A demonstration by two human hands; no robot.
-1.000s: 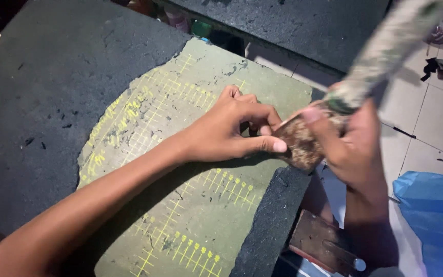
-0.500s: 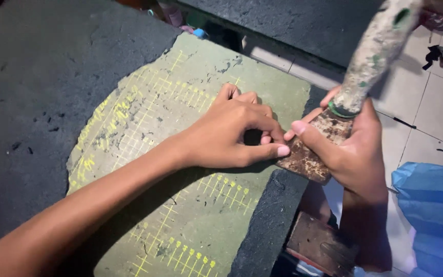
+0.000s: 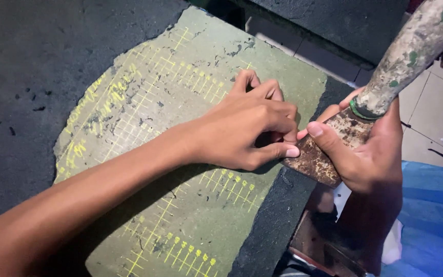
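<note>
Both our hands meet at the frame's centre right: our left hand (image 3: 247, 128) presses curled fingers on the worn green cutting mat (image 3: 180, 128) over the dark worktop (image 3: 21, 77), while our right hand (image 3: 365, 154) closes round the rusty scraper (image 3: 329, 149), its blade at the mat's edge. We judge we are scraping there; next calls for a steady, shallow push clear of our fingertips. Blue plastic (image 3: 431, 215) lies lower right, out of the way.

- My left hand (image 3: 242, 128) hides whatever its curled fingertips pinch.
- The rusty flat metal scraper blade (image 3: 324, 154) is partly covered by my right hand (image 3: 370, 154).
- Its paint-speckled handle (image 3: 411, 51) runs off the far right edge.
</note>
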